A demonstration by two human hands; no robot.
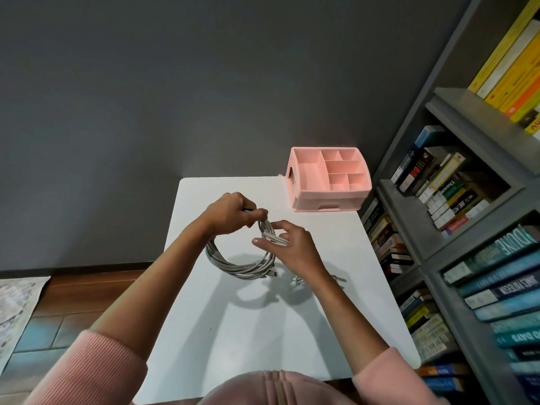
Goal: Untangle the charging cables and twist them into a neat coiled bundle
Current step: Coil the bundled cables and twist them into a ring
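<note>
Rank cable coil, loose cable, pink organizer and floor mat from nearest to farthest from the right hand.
1. cable coil, in the right hand
2. loose cable, under its wrist
3. pink organizer, far right corner
4. floor mat, far left

Wall [175, 83] dark grey, matt, plain, dark skirting at its foot. Floor [87, 287] brown wood-look boards; pale patterned mat [14, 311] at the left edge. White bench [263, 331] stands against the wall. Grey bookshelf [473, 112] on the right, shelves packed with books [455, 185], upright and stacked
</note>
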